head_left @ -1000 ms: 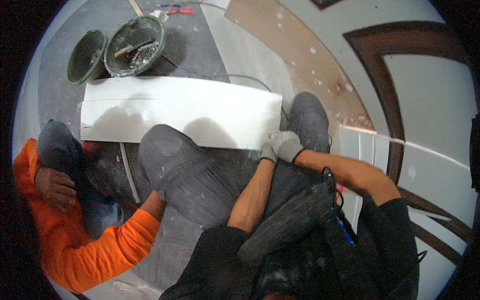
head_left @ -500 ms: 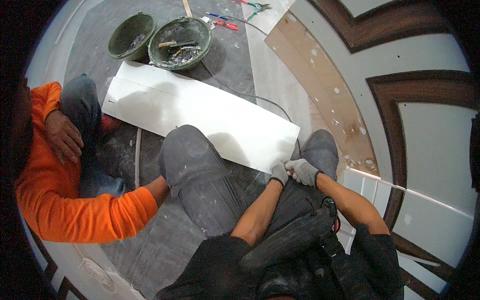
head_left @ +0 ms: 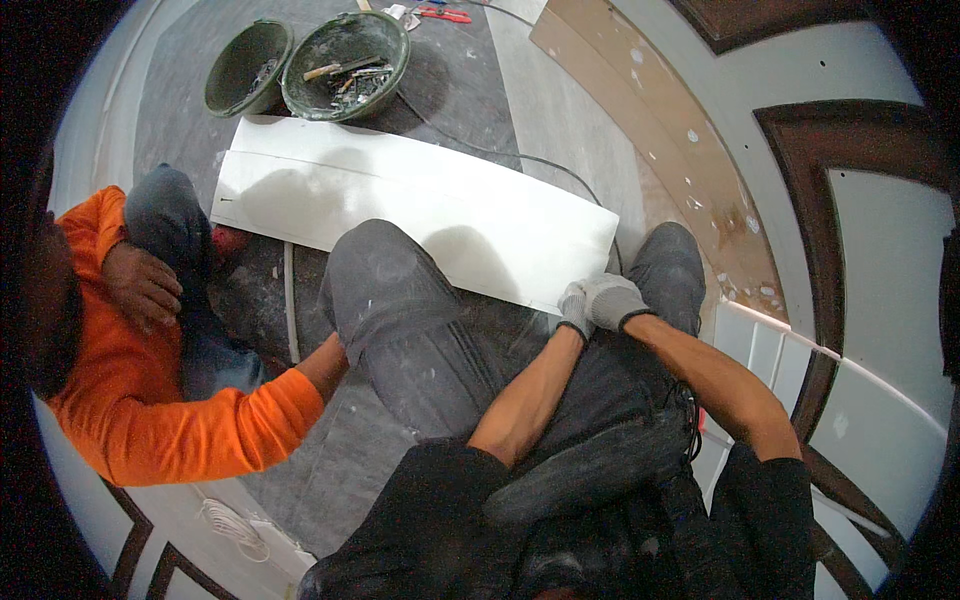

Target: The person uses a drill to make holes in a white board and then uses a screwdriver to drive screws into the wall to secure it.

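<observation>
A long white panel (head_left: 420, 200) lies slantwise in front of me, with a lengthwise line near its far edge. Both my hands wear grey knitted gloves and meet at its near right corner. My left hand (head_left: 575, 306) is closed right at that corner; its fingertips are partly hidden by the other glove. Pressed against it, my right hand (head_left: 614, 300) is curled with the knuckles up. Whatever lies inside either grip is hidden from this view. My bent knees (head_left: 385, 270) stand close to the panel's near edge.
Two dark green buckets (head_left: 345, 65) stand beyond the panel, one holding a trowel-like tool and scraps. A cable (head_left: 520, 155) runs behind it. On the left sits a person in an orange sleeve (head_left: 200, 430). Red-handled pliers (head_left: 440, 14) lie far off. White-and-brown panelling (head_left: 800, 200) rises right.
My hands have drawn tighter together, the right one now covering part of the left. A red bit formerly visible at the right fingers is hidden. The whole view has shifted slightly.
</observation>
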A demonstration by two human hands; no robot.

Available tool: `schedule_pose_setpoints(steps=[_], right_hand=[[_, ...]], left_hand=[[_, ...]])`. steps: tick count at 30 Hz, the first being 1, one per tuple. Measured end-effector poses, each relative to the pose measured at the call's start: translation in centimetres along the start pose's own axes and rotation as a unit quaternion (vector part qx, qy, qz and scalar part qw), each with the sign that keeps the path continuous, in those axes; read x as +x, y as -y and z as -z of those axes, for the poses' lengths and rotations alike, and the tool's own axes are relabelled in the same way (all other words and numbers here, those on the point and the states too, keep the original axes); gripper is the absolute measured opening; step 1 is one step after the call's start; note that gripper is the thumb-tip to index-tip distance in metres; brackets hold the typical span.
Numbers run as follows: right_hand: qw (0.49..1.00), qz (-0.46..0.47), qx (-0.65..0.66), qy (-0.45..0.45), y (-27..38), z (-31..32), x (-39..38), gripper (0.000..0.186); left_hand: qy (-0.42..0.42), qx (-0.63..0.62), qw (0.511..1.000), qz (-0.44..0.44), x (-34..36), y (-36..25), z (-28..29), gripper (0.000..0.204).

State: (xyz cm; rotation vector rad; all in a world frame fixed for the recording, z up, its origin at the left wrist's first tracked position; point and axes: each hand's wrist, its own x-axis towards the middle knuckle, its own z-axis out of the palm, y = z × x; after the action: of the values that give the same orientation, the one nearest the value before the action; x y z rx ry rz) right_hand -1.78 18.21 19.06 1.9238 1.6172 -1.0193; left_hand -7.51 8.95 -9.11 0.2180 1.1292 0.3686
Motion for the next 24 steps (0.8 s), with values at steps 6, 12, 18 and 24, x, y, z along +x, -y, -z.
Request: schedule_pose_setpoints(steps=[6, 12, 18, 24], right_hand=[[0.994, 0.006, -0.103, -0.032, -0.6, -2.3, -1.8, 0.029], [0.991, 0.035, -0.017, -0.127, -1.8, -3.6, -2.3, 0.029], [0.862, -0.097, 0.492, 0.066, -3.5, -2.9, -2.0, 0.026], [0.937, -0.017, 0.349, -0.018, -9.3, -7.7, -2.4, 0.027]], left_hand=[[0.05, -0.028, 0.997, 0.058, -3.7, -0.6, -3.8, 0.03], [0.049, 0.084, 0.995, -0.033, -4.7, -3.4, -2.5, 0.029], [0.02, 0.128, 0.99, -0.062, -5.5, -3.3, -2.2, 0.025], [0.016, 0.043, 0.996, -0.076, -4.4, -0.8, -5.1, 0.023]])
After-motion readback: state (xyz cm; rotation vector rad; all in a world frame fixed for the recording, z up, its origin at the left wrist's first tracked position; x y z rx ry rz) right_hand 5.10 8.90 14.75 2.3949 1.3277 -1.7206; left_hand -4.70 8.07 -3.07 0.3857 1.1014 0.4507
